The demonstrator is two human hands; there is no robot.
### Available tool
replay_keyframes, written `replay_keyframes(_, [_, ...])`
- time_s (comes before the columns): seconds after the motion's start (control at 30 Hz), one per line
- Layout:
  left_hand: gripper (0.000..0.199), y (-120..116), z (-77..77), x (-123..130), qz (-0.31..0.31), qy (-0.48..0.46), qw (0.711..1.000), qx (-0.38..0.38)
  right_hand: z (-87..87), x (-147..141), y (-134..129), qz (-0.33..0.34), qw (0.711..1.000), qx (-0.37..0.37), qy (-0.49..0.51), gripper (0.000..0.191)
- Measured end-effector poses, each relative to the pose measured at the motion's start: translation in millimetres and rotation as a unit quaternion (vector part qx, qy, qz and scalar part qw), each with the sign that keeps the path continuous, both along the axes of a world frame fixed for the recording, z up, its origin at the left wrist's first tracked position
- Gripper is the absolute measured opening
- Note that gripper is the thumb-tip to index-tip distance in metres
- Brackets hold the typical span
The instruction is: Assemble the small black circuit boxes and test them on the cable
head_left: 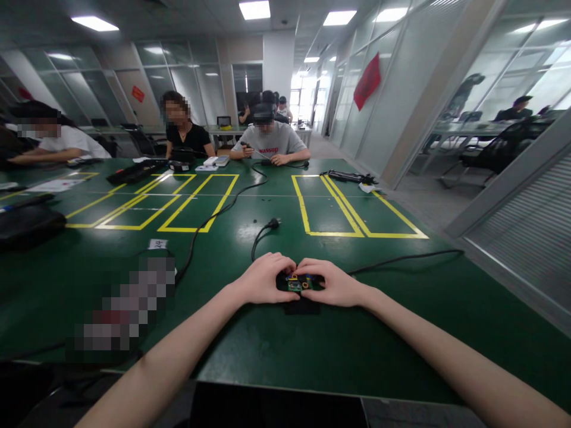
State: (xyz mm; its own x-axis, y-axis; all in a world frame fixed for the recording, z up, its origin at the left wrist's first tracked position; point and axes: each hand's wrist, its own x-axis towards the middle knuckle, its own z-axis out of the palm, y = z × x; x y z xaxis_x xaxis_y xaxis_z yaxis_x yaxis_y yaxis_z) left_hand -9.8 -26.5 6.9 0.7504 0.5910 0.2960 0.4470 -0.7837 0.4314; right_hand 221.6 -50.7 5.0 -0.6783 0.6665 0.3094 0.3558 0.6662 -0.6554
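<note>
The tabletop (pixel 250 339) looks smooth and glossy, the plug (pixel 273 223) plastic.

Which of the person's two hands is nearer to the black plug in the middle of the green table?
Left. The plug lies almost straight ahead of the left hand; the right hand is farther away, off to the plug's right.

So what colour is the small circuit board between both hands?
The circuit board is green, clearest in the head view.

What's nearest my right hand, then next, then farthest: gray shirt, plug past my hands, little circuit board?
From your right hand:
1. Circuit board: held, just left.
2. Plug: ahead, leftward, on the table.
3. Gray shirt: across the table, worn.
</note>
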Motion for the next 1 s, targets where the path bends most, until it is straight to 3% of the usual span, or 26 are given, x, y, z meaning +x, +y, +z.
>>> replay_keyframes(0.17, [0.063,2,-2.5,0,0.012,0.001,1.0,0.017,-8.6,4,8,-0.098,0.994,0.035,0.033,0.019])
replay_keyframes(0.4, [0.071,1,-6.9,2,0.011,-0.006,1.0,0.011,-13.8,1,8,-0.11,0.987,0.112,0.028,0.023])
replay_keyframes(0.53, [0.052,3,-2.7,-1,0.025,-0.053,0.998,0.022,-14.7,3,11,-0.111,0.983,0.143,0.021,0.036])
replay_keyframes(0.67, [0.028,5,-0.4,-7,0.049,-0.059,0.997,0.03,-12.0,7,11,-0.091,0.989,0.115,-0.021,0.051])
replay_keyframes(0.8, [0.006,9,-4.1,-10,0.05,-0.019,0.999,0.003,-9.8,9,10,-0.119,0.987,0.102,-0.047,0.037])
replay_keyframes(1.0, [0.012,13,-8.6,-8,0.057,0.014,0.998,0.013,-15.8,1,9,-0.143,0.979,0.136,-0.047,0.024])
